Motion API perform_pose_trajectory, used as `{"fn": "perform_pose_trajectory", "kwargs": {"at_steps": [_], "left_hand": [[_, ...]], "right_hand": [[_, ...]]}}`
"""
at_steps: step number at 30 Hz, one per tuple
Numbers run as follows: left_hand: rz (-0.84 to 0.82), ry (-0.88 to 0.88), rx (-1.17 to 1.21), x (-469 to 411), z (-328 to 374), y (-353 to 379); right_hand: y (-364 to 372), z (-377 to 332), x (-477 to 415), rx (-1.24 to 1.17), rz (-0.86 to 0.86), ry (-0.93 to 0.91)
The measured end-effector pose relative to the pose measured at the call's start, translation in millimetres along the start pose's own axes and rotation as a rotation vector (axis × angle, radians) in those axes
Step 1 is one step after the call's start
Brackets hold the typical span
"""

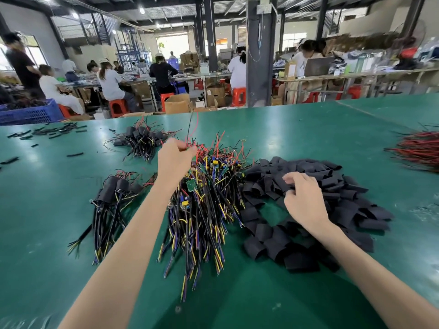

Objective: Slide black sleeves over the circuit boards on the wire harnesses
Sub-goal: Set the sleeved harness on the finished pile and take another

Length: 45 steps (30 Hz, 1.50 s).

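Landmark: harness pile (206,210), unsleeved wire harnesses with bare circuit boards (190,184), on the green table (308,129)
Left hand (174,160): at the far top of the harness pile, fingers curled, pinching thin red leads (196,125) that rise from it
Right hand (304,198): right of the harness pile, over the black sleeves (337,184); fingers bent down among them, grip on one cannot be told
Sleeve heap: loose, touching the harness pile's right edge
Sleeved bundles (114,193): left of the harness pile, one near, one farther back
Red-wire bundle (418,150): well to its right

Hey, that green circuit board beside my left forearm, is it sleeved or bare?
Bare. The circuit board shows its exposed green face and components; nothing covers it.
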<state>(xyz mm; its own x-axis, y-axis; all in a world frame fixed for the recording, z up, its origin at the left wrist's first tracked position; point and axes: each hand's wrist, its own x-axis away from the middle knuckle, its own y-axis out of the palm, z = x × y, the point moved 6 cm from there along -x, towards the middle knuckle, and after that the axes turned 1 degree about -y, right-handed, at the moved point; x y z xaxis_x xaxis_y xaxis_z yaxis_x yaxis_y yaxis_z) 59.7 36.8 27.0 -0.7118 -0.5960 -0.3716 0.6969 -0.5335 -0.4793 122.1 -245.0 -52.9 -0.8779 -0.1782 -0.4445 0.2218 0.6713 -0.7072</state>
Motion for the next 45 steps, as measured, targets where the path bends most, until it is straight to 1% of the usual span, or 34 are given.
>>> {"fn": "perform_pose_trajectory", "kwargs": {"at_steps": [2, 4, 5, 6, 8, 9, 10, 11, 13, 14, 15, 18, 19, 21, 23, 25, 26, 27, 28, 29, 30, 31, 32, 33, 34, 37, 40, 43, 45], "left_hand": [[0.006, 0.002, 0.22, 0, 16, -8], [0.017, 0.027, 0.487, 1, 36, -21], [0.045, 0.072, 0.537, 1, 47, -31], [0.071, 0.134, 0.518, 1, 58, -42], [0.125, 0.303, 0.353, 3, 81, -64], [0.156, 0.403, 0.237, 5, 90, -73], [0.196, 0.506, 0.097, 9, 97, -79], [0.241, 0.601, -0.062, 13, 101, -83], [0.302, 0.72, -0.366, 22, 96, -75], [0.284, 0.728, -0.47, 24, 88, -65], [0.231, 0.713, -0.541, 27, 76, -53], [0.037, 0.685, -0.762, 47, 24, -8], [0.002, 0.668, -0.765, 56, 7, 1], [-0.019, 0.624, -0.672, 70, -17, 10], [-0.029, 0.647, -0.552, 81, -28, 15], [-0.089, 0.612, -0.399, 85, -31, 16], [-0.111, 0.576, -0.342, 85, -32, 15], [-0.128, 0.542, -0.309, 86, -34, 14], [-0.135, 0.522, -0.286, 87, -35, 14], [-0.149, 0.516, -0.272, 88, -36, 14], [-0.157, 0.524, -0.261, 90, -37, 15], [-0.16, 0.531, -0.251, 92, -37, 15], [-0.148, 0.538, -0.239, 94, -36, 15], [-0.119, 0.547, -0.224, 96, -35, 14], [-0.089, 0.547, -0.217, 97, -35, 12], [-0.038, 0.571, -0.259, 102, -32, 11], [-0.019, 0.588, -0.292, 103, -30, 11], [-0.069, 0.608, -0.28, 103, -29, 11], [-0.134, 0.592, -0.24, 103, -29, 12]], "right_hand": [[3, -4, 0, -0.039, -0.032, -0.055], [6, -14, 2, -0.14, -0.116, -0.121], [9, -20, 3, -0.177, -0.196, -0.167], [14, -26, 7, -0.188, -0.297, -0.228], [28, -34, 16, -0.151, -0.498, -0.337], [34, -36, 22, -0.128, -0.557, -0.367], [39, -37, 26, -0.099, -0.578, -0.387], [44, -38, 29, -0.049, -0.564, -0.41], [54, -41, 34, 0.117, -0.511, -0.487], [57, -41, 35, 0.174, -0.496, -0.513], [58, -41, 34, 0.194, -0.483, -0.52], [55, -34, 27, 0.167, -0.428, -0.49], [55, -31, 24, 0.167, -0.422, -0.48], [57, -26, 22, 0.17, -0.447, -0.444], [57, -25, 22, 0.155, -0.465, -0.395], [45, -32, 22, 0.135, -0.382, -0.415], [36, -39, 24, 0.074, -0.315, -0.446], [28, -46, 27, -0.022, -0.293, -0.462], [22, -53, 32, -0.114, -0.332, -0.458], [21, -58, 40, -0.152, -0.424, -0.435], [26, -63, 48, -0.09, -0.525, -0.431], [32, -65, 56, 0.048, -0.594, -0.452], [37, -66, 59, 0.182, -0.615, -0.486], [39, -66, 60, 0.26, -0.605, -0.509], [39, -66, 57, 0.272, -0.586, -0.513], [39, -59, 48, 0.207, -0.555, -0.492], [41, -54, 42, 0.08, -0.529, -0.437], [32, -54, 32, -0.149, -0.395, -0.327], [26, -53, 28, -0.342, -0.349, -0.224]]}}
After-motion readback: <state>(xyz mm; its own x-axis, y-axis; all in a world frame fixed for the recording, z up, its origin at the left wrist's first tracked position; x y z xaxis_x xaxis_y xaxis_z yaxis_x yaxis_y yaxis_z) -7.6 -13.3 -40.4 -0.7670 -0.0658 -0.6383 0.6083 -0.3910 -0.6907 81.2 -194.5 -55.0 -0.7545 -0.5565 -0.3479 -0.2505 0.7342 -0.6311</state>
